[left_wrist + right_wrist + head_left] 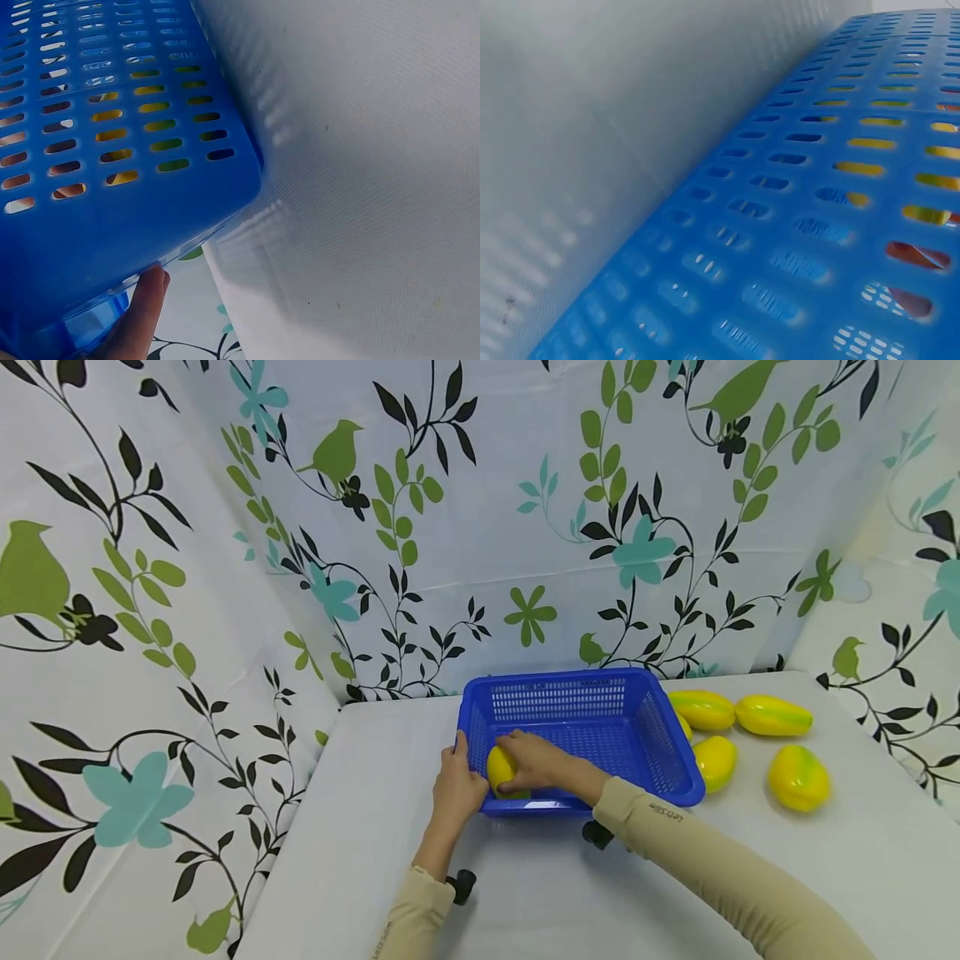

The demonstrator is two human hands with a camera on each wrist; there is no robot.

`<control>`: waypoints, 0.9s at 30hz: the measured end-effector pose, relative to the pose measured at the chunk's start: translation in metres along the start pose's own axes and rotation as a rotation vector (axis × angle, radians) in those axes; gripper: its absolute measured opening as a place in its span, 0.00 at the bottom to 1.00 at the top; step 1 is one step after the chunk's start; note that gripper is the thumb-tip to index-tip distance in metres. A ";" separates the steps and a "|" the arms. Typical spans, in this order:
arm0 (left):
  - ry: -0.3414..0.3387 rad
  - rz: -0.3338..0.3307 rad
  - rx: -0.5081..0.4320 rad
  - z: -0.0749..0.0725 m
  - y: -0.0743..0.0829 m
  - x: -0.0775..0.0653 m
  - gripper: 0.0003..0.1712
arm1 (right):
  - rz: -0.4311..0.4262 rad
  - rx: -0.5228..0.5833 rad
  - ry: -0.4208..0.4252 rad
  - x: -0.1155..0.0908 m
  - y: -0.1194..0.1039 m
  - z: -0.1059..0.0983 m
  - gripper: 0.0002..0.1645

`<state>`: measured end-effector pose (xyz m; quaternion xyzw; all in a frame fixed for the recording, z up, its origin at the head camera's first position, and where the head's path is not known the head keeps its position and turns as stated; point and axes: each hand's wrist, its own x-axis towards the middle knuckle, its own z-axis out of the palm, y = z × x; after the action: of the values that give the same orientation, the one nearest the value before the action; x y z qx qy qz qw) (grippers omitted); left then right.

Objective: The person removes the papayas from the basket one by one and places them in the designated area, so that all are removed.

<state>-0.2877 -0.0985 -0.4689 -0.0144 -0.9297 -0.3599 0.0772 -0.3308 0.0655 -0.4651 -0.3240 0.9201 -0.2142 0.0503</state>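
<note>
A blue perforated plastic basket (562,675) stands on the white table. My left hand (457,785) grips its left rim near the front corner; in the left wrist view one finger (142,311) lies along the rim. Inside the basket's front left corner, my right hand (534,762) holds a yellow fruit (498,768) with its fingers over the top. Yellow and green show through the slots of the basket wall (127,214) in the left wrist view. In the right wrist view the slotted wall (727,191) hides most of the right hand.
Right of the basket lie several yellow fruits with green streaks: two long ones (702,710) (773,716) at the back, rounder ones (715,763) (799,778) nearer. Another is partly hidden by the basket. Patterned curtains (465,610) enclose the white table (360,827) at the back and sides.
</note>
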 end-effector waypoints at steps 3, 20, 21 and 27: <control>0.000 0.003 -0.004 -0.002 0.000 -0.001 0.44 | 0.019 0.063 -0.032 0.000 -0.001 0.003 0.47; -0.005 0.004 0.003 -0.002 0.001 -0.001 0.45 | 0.087 0.195 0.091 -0.018 0.010 -0.035 0.50; -0.005 0.005 0.005 -0.002 0.001 -0.001 0.45 | 0.086 0.198 0.097 -0.021 0.012 -0.038 0.50; 0.005 0.002 0.012 -0.002 0.000 0.000 0.45 | 0.092 0.179 0.113 -0.037 0.021 -0.048 0.49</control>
<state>-0.2872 -0.0995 -0.4672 -0.0137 -0.9316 -0.3542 0.0799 -0.3245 0.1205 -0.4327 -0.2631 0.9126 -0.3107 0.0370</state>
